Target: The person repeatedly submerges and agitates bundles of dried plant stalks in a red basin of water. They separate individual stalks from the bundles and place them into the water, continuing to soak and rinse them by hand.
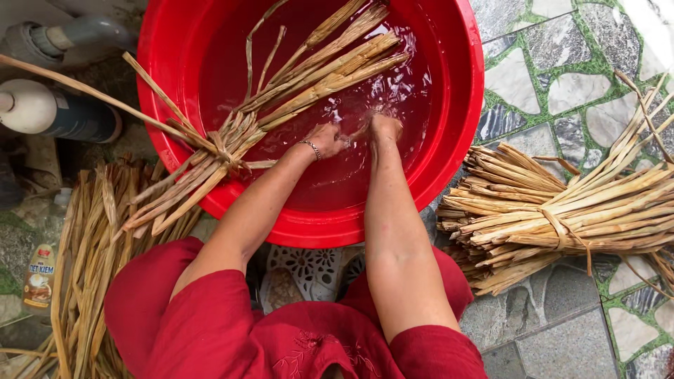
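Round red plastic basin (449, 140), smooth and glossy, holds shallow water and sits on the stone floor just ahead of my knees; its near rim lies close to my red skirt (232, 330).

Hands: both are down in the water near the basin's middle. My left hand (326, 139), a thin silver bracelet (311, 149) at the wrist, is curled; my right hand (385, 128) is curled just beside it, knuckles close together. The rippling water hides the fingers, so I cannot tell whether either fist has hold of anything.

Tied bundle of dry tan reed strips (295, 91): flat, fibrous, stiff. Its upper half lies in the water toward the far rim; its knotted waist rests on the left rim and its tails hang outside. It lies left of my left hand, apart from it.

Open room: clear water on the right half of the basin, between my right hand and the wall.

Second tied bundle of reed strips (562, 217): dry, on the floor to the right, its cut ends near the basin's outer wall.

Loose heap of reed strips (91, 267): on the ground at left, beside my knee.

Paving of grey irregular stone with green joints (554, 91): rough, on the right.

Grey plastic pipes (70, 112): round, at far left.
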